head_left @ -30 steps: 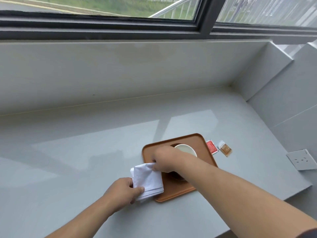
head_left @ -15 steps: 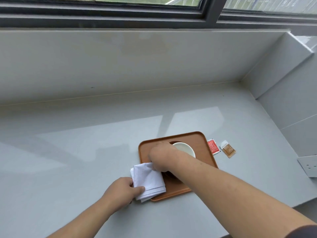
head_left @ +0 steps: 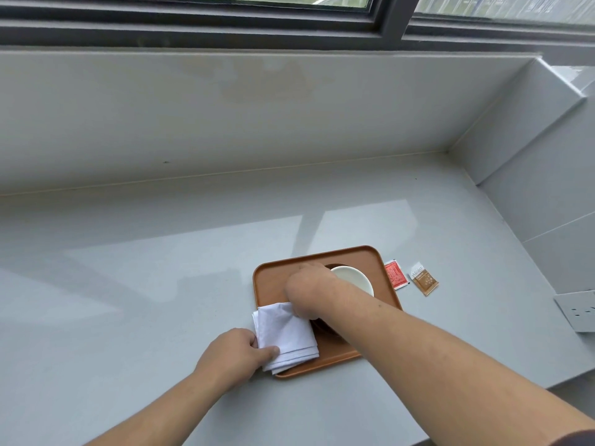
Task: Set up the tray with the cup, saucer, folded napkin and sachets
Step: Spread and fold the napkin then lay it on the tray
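An orange-brown tray (head_left: 354, 259) lies on the grey counter. On it stands a white cup (head_left: 354, 280) on a dark saucer (head_left: 325, 328), mostly hidden by my right forearm. A folded white napkin (head_left: 285, 336) rests on the tray's near-left corner and overhangs its edge. My left hand (head_left: 231, 357) pinches the napkin's near-left edge. My right hand (head_left: 309, 291) presses on the napkin's far corner, fingers curled down. A red sachet (head_left: 395, 274) and a brown sachet (head_left: 424, 280) lie on the counter just right of the tray.
The counter (head_left: 128, 284) runs to a low wall under a window (head_left: 225, 14). A side wall closes it on the right, with a white socket plate (head_left: 576, 310) near the front right edge.
The camera has tilted down and shifted. Both hands stay on the napkin, which has slid slightly further onto the tray.
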